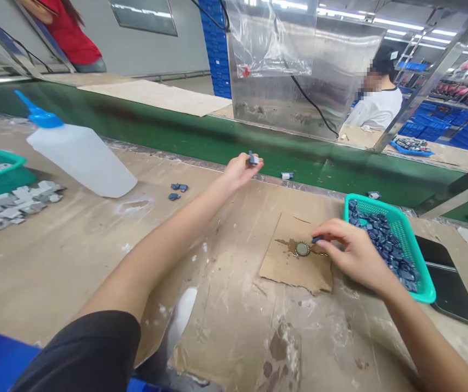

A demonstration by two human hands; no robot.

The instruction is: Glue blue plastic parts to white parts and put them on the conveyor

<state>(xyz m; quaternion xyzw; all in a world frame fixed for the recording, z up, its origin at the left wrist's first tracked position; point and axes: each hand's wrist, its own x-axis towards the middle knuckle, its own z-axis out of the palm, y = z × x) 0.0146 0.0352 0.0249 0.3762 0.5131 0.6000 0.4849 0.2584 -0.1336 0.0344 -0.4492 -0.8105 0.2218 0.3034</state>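
Stretched out over the near edge of the green belt (188, 141), my left hand (242, 170) holds a small blue and white piece (253, 158) in its fingers. My right hand (350, 251) pinches a small dark blue piece (317, 239) between thumb and fingertips. Just left of those fingertips, a small round metal cap (302, 249) lies on a wet-stained cardboard piece (295, 275). Behind my right hand stands a turquoise basket (425, 277) of dark blue pieces (384, 239). Separate blue and white pieces (287, 176) lie on the belt.
On the left are a white bottle with a blue spout (84, 155), a green basket (8, 182) and grey pieces (25, 202). Several blue pieces (178, 187) lie mid-table. A black flat device (448, 277) is at right. Two people are beyond the belt.
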